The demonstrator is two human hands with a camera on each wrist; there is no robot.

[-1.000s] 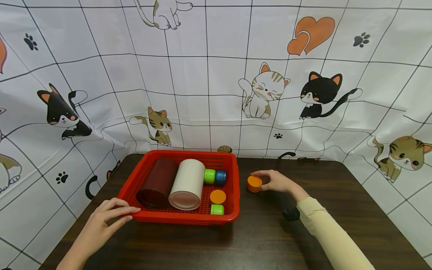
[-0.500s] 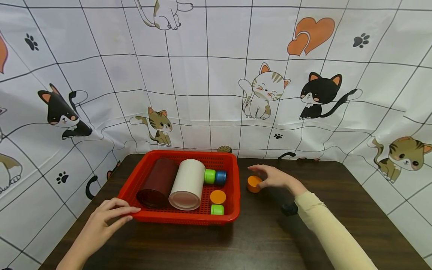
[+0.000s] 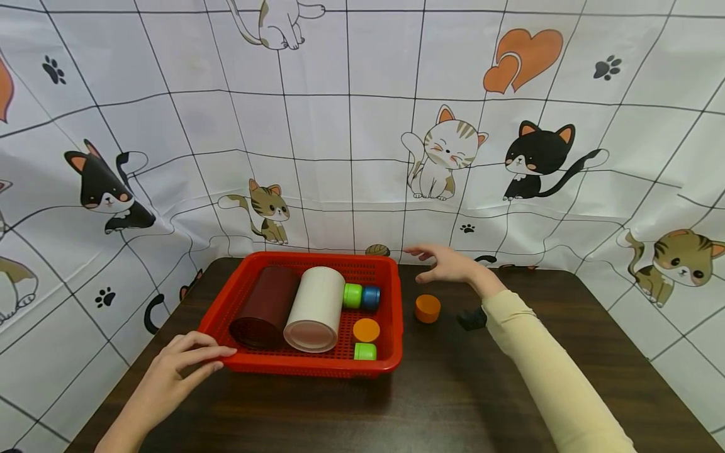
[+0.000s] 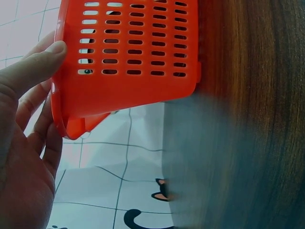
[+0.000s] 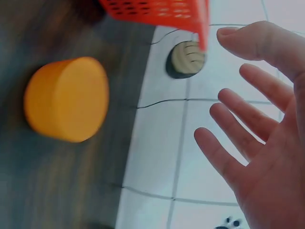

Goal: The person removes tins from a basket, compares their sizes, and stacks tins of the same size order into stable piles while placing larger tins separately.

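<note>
My left hand [image 3: 167, 374] holds the rim of a red plastic basket [image 3: 306, 366] at its front left corner. In the left wrist view the thumb [image 4: 45, 59] lies against the rim and the other fingers are behind it. My right hand [image 3: 447, 264] is raised past the basket's right side with fingers spread, holding nothing. Below it an orange cylinder [image 3: 427, 308] stands on the table, apart from the fingers in the right wrist view. Inside the basket lie a dark brown cylinder [image 3: 265, 305] and a white cylinder [image 3: 317, 305].
Also in the basket are a green piece [image 3: 352, 296] against a blue piece [image 3: 370, 297], an orange piece [image 3: 366, 329] and another green piece [image 3: 365, 351]. A dark wood table [image 3: 453, 402] carries everything. A white cat-print sheet [image 3: 379, 126] hangs behind it.
My right hand has let go of the orange cylinder, leaving it on the table, and has risen up and slightly left. My left hand and the basket stay where they were.
</note>
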